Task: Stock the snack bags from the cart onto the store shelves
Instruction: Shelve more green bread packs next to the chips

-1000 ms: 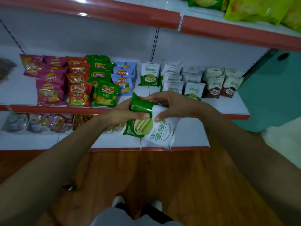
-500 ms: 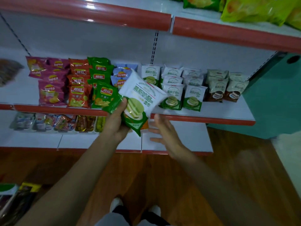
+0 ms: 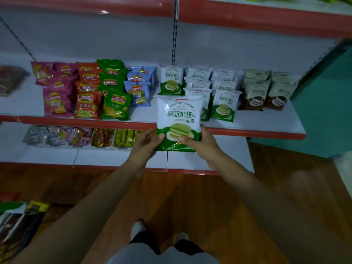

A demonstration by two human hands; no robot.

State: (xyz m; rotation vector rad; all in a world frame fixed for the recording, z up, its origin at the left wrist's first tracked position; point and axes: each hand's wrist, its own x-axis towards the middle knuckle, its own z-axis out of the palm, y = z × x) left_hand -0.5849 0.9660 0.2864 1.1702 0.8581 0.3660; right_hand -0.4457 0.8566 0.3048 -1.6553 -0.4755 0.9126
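I hold a white and green mousse cheese bread bag [image 3: 180, 119] upright in front of the middle shelf [image 3: 266, 128]. My left hand [image 3: 146, 143] grips its lower left corner, thumb on the front. My right hand [image 3: 198, 143] grips its lower right corner, thumb on the green cake picture. Behind the bag, several matching green and white bags [image 3: 222, 105] stand in rows on the shelf. The cart [image 3: 17, 221] shows only as a blurred corner with packets at the lower left.
Pink, red, green and blue chip bags [image 3: 87, 98] fill the shelf's left half; brown and white bags [image 3: 264, 94] stand at the right. Small snack packs [image 3: 80, 136] line the lower shelf [image 3: 114, 159]. A red-edged upper shelf [image 3: 247, 18] overhangs. Wooden floor lies below.
The bag was turned from tilted in my left hand to upright and facing me. My right hand came back onto its lower right corner. The bag moved right, toward the matching bags.
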